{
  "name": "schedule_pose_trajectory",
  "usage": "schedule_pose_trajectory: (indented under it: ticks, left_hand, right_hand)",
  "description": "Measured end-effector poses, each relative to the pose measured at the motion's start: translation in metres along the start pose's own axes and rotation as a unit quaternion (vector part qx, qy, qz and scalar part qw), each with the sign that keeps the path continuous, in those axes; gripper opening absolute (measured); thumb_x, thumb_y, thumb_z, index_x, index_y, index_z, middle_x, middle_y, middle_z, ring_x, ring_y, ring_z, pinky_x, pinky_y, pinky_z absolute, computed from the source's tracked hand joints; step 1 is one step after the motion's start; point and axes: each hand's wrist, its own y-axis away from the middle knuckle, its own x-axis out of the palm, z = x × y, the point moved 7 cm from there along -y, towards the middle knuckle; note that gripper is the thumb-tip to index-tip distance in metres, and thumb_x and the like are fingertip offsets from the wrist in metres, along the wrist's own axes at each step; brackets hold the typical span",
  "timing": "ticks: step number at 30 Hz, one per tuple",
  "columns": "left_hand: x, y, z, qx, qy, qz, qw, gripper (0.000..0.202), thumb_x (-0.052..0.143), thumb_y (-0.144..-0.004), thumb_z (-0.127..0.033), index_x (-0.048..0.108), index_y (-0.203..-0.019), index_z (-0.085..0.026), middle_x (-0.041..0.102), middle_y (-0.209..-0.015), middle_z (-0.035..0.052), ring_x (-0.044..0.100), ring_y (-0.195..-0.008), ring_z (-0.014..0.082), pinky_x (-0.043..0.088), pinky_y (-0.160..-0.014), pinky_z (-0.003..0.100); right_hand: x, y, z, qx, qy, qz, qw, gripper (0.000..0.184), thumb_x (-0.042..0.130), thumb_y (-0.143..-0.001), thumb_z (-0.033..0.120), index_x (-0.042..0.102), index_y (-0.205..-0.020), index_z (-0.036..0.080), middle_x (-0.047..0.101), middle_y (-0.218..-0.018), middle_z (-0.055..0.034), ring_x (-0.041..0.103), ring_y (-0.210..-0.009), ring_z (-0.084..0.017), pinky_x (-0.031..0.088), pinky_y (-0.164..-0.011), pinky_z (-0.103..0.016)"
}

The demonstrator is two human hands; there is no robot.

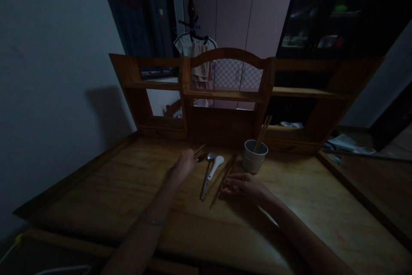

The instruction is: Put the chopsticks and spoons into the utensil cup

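My left hand [186,163] is closed around thin wooden chopsticks [200,149], whose ends stick out past the fingers. A dark thin end shows on its other side; what it belongs to is hidden. A dark brown spoon [202,157] lies just beyond the knuckles. My right hand [242,185] rests low over the table, fingertips pinched at one of several loose chopsticks [218,190]. Between the hands lie a long-handled metal spoon [206,176] and a white soup spoon [216,167]. Beyond my right hand stands a grey metal cup [254,162] with chopsticks [262,134] leaning in it.
The wooden tabletop [128,185] carries a wooden shelf unit [222,95] along its far edge. A white wall [64,95] borders the left side. Farther back stand a pink wardrobe [236,13], a clothes rack with garments [200,58] and a dark cabinet [322,17]. The room is dim.
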Motion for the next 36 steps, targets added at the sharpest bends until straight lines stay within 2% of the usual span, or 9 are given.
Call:
schedule_pose_trajectory:
  ticks: [3,6,12,15,18,22,25,30,36]
  left_hand:
    - [-0.014,-0.004,-0.012,0.012,0.025,-0.025,0.999,0.007,0.059,-0.080,-0.020,0.061,-0.076,-0.015,0.063,-0.078,0.0076,0.060,-0.078,0.0200,0.039,-0.065,0.026]
    - [-0.034,-0.005,-0.035,0.033,0.197,-0.055,0.978,0.008,0.060,-0.079,-0.024,0.062,-0.078,-0.016,0.063,-0.074,0.0035,0.059,-0.071,0.0165,0.041,-0.062,0.023]
    - [-0.039,0.028,-0.109,0.092,0.622,0.059,0.776,0.031,0.058,-0.086,-0.041,0.061,-0.106,-0.019,0.061,-0.093,0.0035,0.051,-0.064,0.0075,0.040,-0.054,0.016]
    - [-0.030,0.052,-0.134,0.092,0.674,0.094,0.727,0.027,0.061,-0.086,-0.040,0.062,-0.102,-0.019,0.059,-0.091,0.0024,0.052,-0.068,0.0070,0.040,-0.056,0.015]
    - [-0.020,0.065,-0.149,0.095,0.679,0.134,0.716,0.029,0.062,-0.085,-0.042,0.063,-0.100,-0.017,0.059,-0.093,0.0046,0.055,-0.077,0.0107,0.044,-0.061,0.017]
    - [-0.007,0.064,-0.148,0.085,0.700,0.127,0.698,0.039,0.051,-0.091,-0.049,0.064,-0.103,-0.014,0.057,-0.079,0.0029,0.050,-0.064,0.0083,0.041,-0.056,0.018]
    - [0.003,0.060,-0.138,0.084,0.673,0.072,0.731,0.035,0.054,-0.090,-0.047,0.064,-0.104,-0.016,0.060,-0.081,0.0021,0.051,-0.062,0.0081,0.042,-0.058,0.019]
    - [0.015,0.065,-0.132,0.106,0.601,0.041,0.791,0.024,0.062,-0.085,-0.038,0.068,-0.098,-0.018,0.068,-0.100,0.0068,0.063,-0.095,0.0177,0.047,-0.087,0.028]
    - [0.014,0.067,-0.134,0.117,0.625,0.058,0.769,0.020,0.068,-0.080,-0.029,0.068,-0.096,-0.017,0.071,-0.101,0.0080,0.066,-0.098,0.0205,0.049,-0.093,0.034]
  right_hand:
    - [-0.002,0.002,0.008,-0.025,0.024,-0.017,0.999,0.031,0.073,-0.076,0.039,0.068,-0.092,0.014,0.071,-0.085,-0.0089,0.070,-0.077,-0.019,0.058,-0.074,-0.032]
    - [-0.009,0.005,0.022,-0.073,0.074,-0.059,0.993,0.036,0.068,-0.079,0.045,0.068,-0.095,0.013,0.069,-0.078,-0.0075,0.067,-0.061,-0.016,0.056,-0.059,-0.029]
    - [-0.006,0.020,0.056,-0.204,0.134,-0.064,0.968,0.039,0.064,-0.083,0.048,0.068,-0.101,0.014,0.064,-0.071,-0.0028,0.056,-0.052,-0.010,0.047,-0.050,-0.023]
    - [0.003,0.028,0.062,-0.228,0.164,-0.062,0.958,0.037,0.069,-0.080,0.045,0.068,-0.103,0.015,0.064,-0.070,-0.0019,0.058,-0.055,-0.011,0.045,-0.050,-0.022]
    - [0.009,0.032,0.064,-0.255,0.203,-0.062,0.943,0.031,0.067,-0.082,0.044,0.067,-0.092,0.014,0.063,-0.070,-0.0021,0.058,-0.058,-0.012,0.045,-0.052,-0.023]
    - [0.005,0.037,0.069,-0.291,0.237,-0.076,0.924,0.028,0.059,-0.088,0.044,0.061,-0.094,0.016,0.062,-0.072,-0.0018,0.059,-0.060,-0.013,0.047,-0.054,-0.024]
    - [-0.001,0.045,0.080,-0.317,0.260,-0.082,0.908,0.025,0.055,-0.091,0.042,0.056,-0.101,0.018,0.063,-0.080,-0.0027,0.061,-0.064,-0.014,0.050,-0.058,-0.025]
    - [-0.010,0.056,0.094,-0.339,0.328,-0.117,0.874,0.024,0.045,-0.097,0.038,0.058,-0.105,0.020,0.065,-0.079,-0.0030,0.063,-0.067,-0.016,0.048,-0.061,-0.026]
    - [-0.017,0.061,0.098,-0.366,0.382,-0.177,0.830,0.027,0.048,-0.095,0.038,0.067,-0.106,0.022,0.063,-0.090,-0.0081,0.062,-0.079,-0.020,0.049,-0.067,-0.028]
